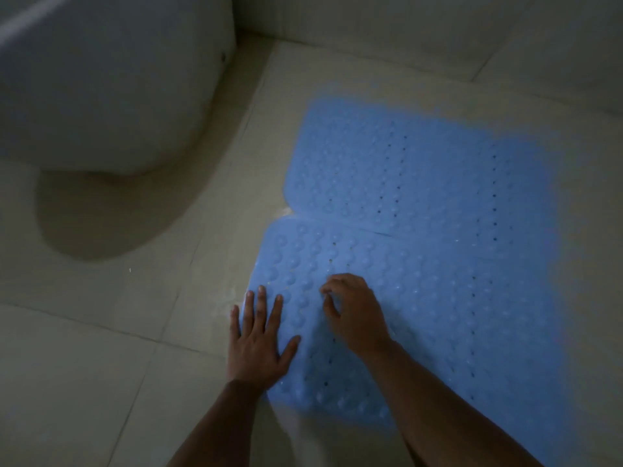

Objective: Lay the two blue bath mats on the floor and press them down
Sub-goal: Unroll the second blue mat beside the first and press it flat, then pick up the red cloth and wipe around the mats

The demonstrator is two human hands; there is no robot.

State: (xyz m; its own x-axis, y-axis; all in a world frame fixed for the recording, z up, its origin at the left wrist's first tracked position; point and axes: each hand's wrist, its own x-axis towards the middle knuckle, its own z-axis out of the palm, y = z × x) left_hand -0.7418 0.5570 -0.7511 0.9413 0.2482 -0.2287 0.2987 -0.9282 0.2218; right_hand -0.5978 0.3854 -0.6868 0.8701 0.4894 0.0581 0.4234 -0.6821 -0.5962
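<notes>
Two blue bubbled bath mats lie flat on the tiled floor, edge to edge. The far mat (414,170) reaches toward the wall; the near mat (455,315) lies in front of it. My left hand (258,342) presses flat, fingers straight and spread, on the near mat's left edge, partly over the tile. My right hand (354,315) hovers or rests on the same mat just to the right, its fingers curled downward with the tips at the mat surface; whether they pinch the mat is unclear.
A white toilet base (111,85) stands at the upper left, casting a dark shadow on the floor (84,365). A tiled wall (438,28) runs along the back behind the far mat. The light is dim.
</notes>
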